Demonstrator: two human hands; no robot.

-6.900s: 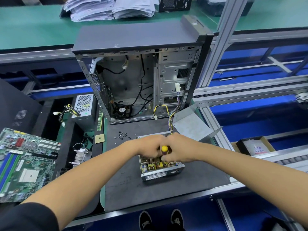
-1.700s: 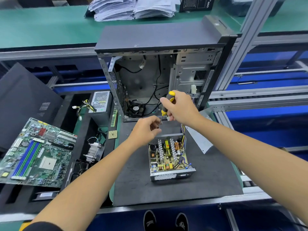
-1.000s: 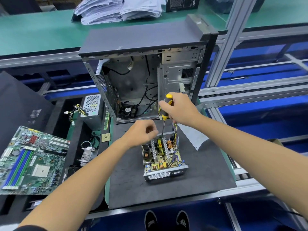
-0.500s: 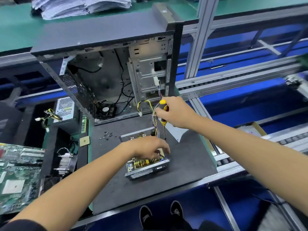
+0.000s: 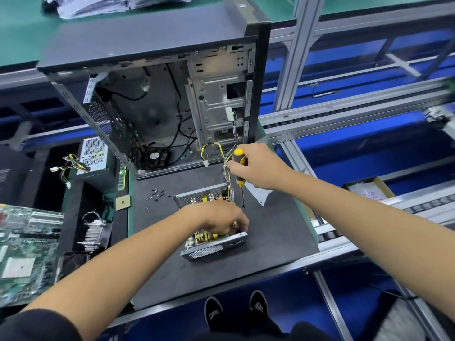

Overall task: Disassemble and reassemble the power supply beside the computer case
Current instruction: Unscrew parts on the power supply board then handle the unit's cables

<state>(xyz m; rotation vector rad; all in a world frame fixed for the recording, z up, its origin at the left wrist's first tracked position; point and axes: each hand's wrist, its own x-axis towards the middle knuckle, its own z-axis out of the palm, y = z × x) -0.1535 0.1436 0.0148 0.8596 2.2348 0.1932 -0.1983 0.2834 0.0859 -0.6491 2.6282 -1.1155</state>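
Note:
The opened power supply (image 5: 209, 247) lies on the dark mat (image 5: 270, 237) in front of the computer case (image 5: 157, 99), its circuit board exposed and its cover off. My left hand (image 5: 219, 217) reaches down into the open box, fingers curled at the near right corner; what they pinch is hidden. My right hand (image 5: 258, 168) grips a yellow-and-black screwdriver (image 5: 240, 173) upright above the mat, tip down just right of the box. The supply's wire bundle (image 5: 230, 156) runs up past that hand into the case.
Several loose screws (image 5: 156, 194) lie on the mat left of the supply. A bent metal cover (image 5: 258, 194) sits behind my right hand. A second power supply (image 5: 93, 153), a heatsink (image 5: 94, 232) and a motherboard (image 5: 24, 254) are on the left. A conveyor rail (image 5: 369, 217) runs on the right.
My left hand has dropped from above the box into the supply's near corner. My right hand has lifted the screwdriver slightly to the right. The view has swung right.

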